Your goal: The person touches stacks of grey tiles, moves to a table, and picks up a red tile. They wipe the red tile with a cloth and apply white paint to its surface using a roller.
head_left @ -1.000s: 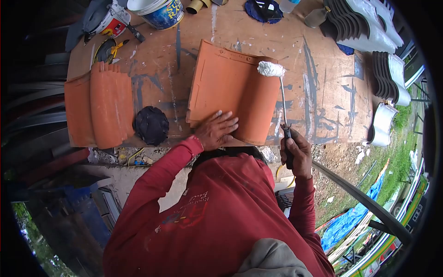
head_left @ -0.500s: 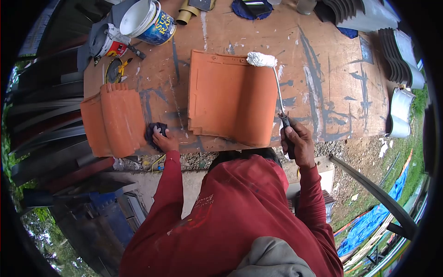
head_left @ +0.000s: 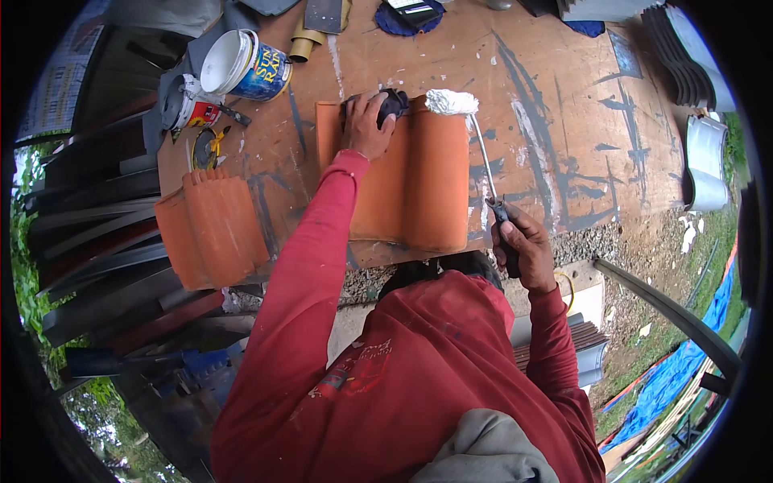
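Note:
An orange clay roof tile (head_left: 436, 177) lies on the wooden table in front of me. My left hand (head_left: 369, 129) presses a dark cloth (head_left: 394, 105) against the tile's far edge, its fingers curled over the cloth. My right hand (head_left: 525, 245) grips the dark handle of a paint roller (head_left: 485, 157) beside the tile's right side. The white roller head (head_left: 452, 102) rests at the tile's far right corner. A second orange tile (head_left: 211, 228), with ridges, lies at the table's left near edge.
A Sun Rain paint bucket (head_left: 270, 72) and a smaller paint can (head_left: 193, 105) stand at the far left. Near them lies a yellow-and-black tape roll (head_left: 208, 147). Stacked grey tiles (head_left: 688, 64) and a single grey tile (head_left: 705, 165) line the right edge. A pole (head_left: 668, 314) slants at the right.
My left hand has carried the dark cloth from beside the ridged tile to the far edge of the middle tile. My right hand keeps hold of the roller, with its head still at the corner.

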A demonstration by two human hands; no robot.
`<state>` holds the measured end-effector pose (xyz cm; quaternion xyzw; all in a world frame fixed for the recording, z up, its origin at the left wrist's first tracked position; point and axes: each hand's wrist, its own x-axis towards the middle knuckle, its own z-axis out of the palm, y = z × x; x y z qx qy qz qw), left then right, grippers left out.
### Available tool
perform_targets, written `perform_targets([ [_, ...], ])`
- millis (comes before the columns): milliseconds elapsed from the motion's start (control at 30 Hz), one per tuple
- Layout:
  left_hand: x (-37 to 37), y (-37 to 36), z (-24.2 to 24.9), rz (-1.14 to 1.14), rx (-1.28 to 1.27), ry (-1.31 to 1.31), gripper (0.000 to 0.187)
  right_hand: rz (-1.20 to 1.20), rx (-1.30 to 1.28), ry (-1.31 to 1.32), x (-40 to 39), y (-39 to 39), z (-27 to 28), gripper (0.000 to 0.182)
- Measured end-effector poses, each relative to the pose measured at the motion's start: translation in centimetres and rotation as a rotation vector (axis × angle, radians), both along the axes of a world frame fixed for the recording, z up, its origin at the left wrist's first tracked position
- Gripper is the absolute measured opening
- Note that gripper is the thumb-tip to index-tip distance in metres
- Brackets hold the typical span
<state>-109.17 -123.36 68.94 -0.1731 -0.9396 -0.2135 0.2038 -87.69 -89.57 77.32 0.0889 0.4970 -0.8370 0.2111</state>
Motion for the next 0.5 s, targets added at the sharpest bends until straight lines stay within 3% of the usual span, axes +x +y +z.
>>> perform_targets([
  [33,-0.2,1.2,-1.3,-0.007,-0.132,0.016,0.045,-0.019,0.005,-0.013,0.2,0.4,-0.1,0.045],
  [67,0.2,2.2,-2.7,-0.026,-0.127,0.002,0.045,-0.032,0.024,-0.008,0.4,0.6,-0.2,0.044],
  [133,1.3,4.0,-3.9,0.175,0.014,0.095,0.04,-0.038,0.049,-0.003,0.7,1.0,0.0,0.043],
  [267,7.7,4.4,-4.0,0.172,-0.075,-0.01,0.029,-0.058,0.063,-0.028,1.4,1.0,-1.2,0.043],
  [400,22.7,1.4,-3.6,-0.023,-0.075,-0.218,0.026,-0.013,0.073,-0.023,1.4,0.6,-2.2,0.044],
  [467,27.8,-2.3,-2.4,-0.33,0.053,-0.677,0.025,-0.008,0.053,-0.015,1.1,0.6,-1.9,0.044],
  [500,27.8,-3.7,-1.3,-0.347,0.05,-0.684,0.025,0.003,0.041,-0.004,1.0,0.6,-1.7,0.043],
])
